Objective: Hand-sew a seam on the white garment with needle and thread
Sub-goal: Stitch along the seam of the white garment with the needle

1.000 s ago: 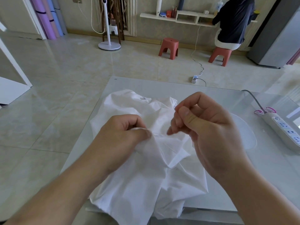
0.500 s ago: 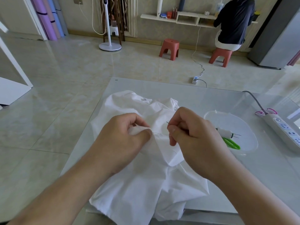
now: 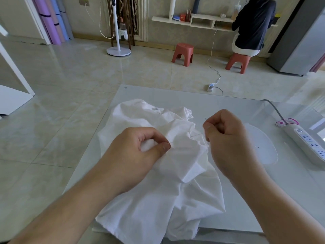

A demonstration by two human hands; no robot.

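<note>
The crumpled white garment (image 3: 158,194) lies on the glass table (image 3: 228,106) and hangs over its near edge. My left hand (image 3: 139,152) pinches a raised fold of the cloth between thumb and fingers. To the right of that fold, my right hand (image 3: 226,138) pinches the thin needle (image 3: 205,120), whose tip pokes up above the fingers. A fine thread (image 3: 195,135) runs from the right hand's fingers down to the cloth near the fold.
A white plate (image 3: 263,148) sits on the table behind my right hand, its contents mostly hidden. A white power strip (image 3: 306,141) with a grey cable lies at the right edge. Beyond the table, a person sits on a red stool (image 3: 239,61); another red stool (image 3: 182,53) stands nearby.
My right hand has drawn away from the fold, up and to the right, pulling the needle and thread out of the cloth. My left hand keeps its pinch on the fold.
</note>
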